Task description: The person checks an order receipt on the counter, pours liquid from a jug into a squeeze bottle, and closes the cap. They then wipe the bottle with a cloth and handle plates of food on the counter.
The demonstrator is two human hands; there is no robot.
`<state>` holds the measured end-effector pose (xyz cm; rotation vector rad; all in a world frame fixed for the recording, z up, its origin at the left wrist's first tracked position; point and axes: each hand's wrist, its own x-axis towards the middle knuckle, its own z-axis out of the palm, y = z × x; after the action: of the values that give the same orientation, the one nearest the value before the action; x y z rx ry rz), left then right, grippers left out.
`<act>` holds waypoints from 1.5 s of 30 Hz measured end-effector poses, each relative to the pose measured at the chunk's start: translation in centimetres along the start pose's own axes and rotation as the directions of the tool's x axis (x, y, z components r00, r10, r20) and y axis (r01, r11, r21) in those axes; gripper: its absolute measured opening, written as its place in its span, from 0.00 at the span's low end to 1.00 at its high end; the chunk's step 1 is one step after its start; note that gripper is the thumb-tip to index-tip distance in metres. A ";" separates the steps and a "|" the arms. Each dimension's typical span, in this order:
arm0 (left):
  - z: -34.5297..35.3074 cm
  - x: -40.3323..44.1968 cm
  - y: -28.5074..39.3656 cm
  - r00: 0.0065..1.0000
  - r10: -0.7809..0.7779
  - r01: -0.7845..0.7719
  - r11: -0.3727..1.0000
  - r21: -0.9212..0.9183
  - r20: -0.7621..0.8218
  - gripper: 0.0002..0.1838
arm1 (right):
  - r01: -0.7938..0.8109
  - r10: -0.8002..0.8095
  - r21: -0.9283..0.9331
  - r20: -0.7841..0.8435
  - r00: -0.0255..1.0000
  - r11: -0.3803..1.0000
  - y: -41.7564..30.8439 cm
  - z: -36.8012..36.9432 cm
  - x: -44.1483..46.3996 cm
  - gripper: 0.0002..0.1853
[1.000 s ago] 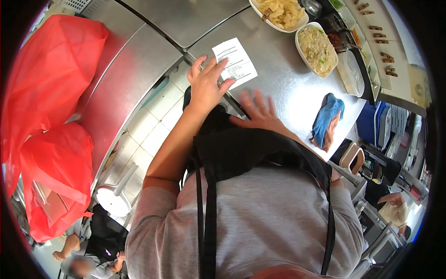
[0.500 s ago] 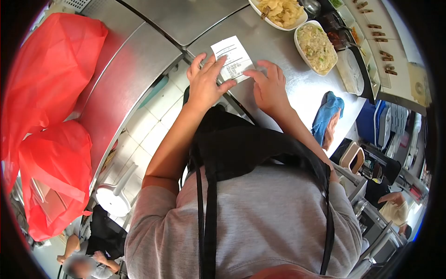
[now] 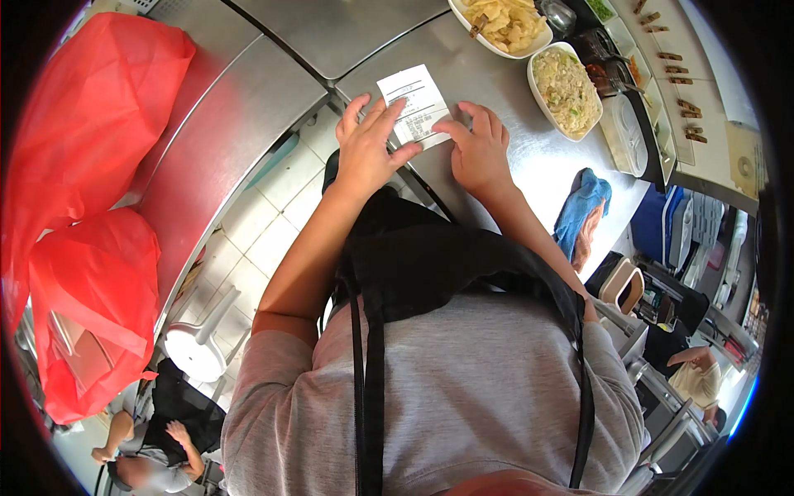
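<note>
A white printed receipt (image 3: 419, 101) lies on the steel counter (image 3: 364, 83). My left hand (image 3: 366, 147) rests at its left edge, fingers spread, with fingertips on the paper. At the receipt's lower right corner is my right hand (image 3: 482, 153), its thumb and index finger touching the paper's edge and the other fingers curled. Whether the right fingers pinch the corner is hard to see. Right of my right hand, a blue and brown cloth (image 3: 583, 213) lies crumpled on the counter.
White bowls of chips (image 3: 506, 26) and fried rice (image 3: 566, 89) stand at the back right, beside a clear lidded container (image 3: 625, 136). Red bags (image 3: 95, 124) are on the left. A white stool (image 3: 194, 351) is below. Other people are at lower left (image 3: 169, 450) and right (image 3: 696, 380).
My right hand has moved from the counter's front edge up to the receipt's lower right corner. The receipt has turned slightly. My left hand has stayed nearly still.
</note>
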<state>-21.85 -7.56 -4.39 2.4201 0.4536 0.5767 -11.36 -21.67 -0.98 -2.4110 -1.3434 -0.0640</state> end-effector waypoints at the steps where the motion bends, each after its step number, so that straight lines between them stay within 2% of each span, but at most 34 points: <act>1: 0.1 0.0 0.0 1.000 0.001 -0.001 1.000 -0.004 -0.004 0.35 | -0.002 0.002 -0.003 -0.003 1.000 1.000 0.0 0.0 -0.1 0.18; 4: 0.2 0.0 -0.1 1.000 0.000 -0.001 0.999 -0.044 -0.027 0.36 | -0.001 0.001 -0.008 -0.007 1.000 1.000 0.0 0.1 -0.2 0.19; 7: 0.4 -0.3 0.2 0.993 -0.074 0.056 0.982 -0.180 -0.091 0.34 | 0.007 -0.007 0.002 -0.016 1.000 1.000 0.1 0.2 -0.3 0.19; 13: 1.4 -0.4 -1.0 0.990 0.041 -0.064 0.983 -0.174 -0.135 0.27 | 0.012 -0.011 0.026 -0.041 0.999 1.000 0.3 0.4 -0.4 0.19; 28: 1.3 -0.3 -1.0 0.994 0.060 -0.078 0.977 -0.201 -0.097 0.21 | -0.001 0.002 0.024 -0.022 1.000 1.000 0.3 0.3 -0.3 0.18; 34: 1.2 -0.4 -1.1 0.994 0.064 -0.076 0.988 -0.138 -0.089 0.21 | -0.004 0.004 0.021 -0.030 1.000 1.000 0.2 0.3 -0.3 0.18; 45: 1.2 -0.3 -1.1 0.995 0.064 -0.074 0.988 -0.137 -0.077 0.21 | -0.003 0.003 0.002 -0.039 0.999 1.000 0.2 0.3 -0.2 0.17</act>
<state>-21.76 -7.43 -6.03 2.2944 0.3481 0.7044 -11.39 -21.84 -1.33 -2.3970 -1.3224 -0.1079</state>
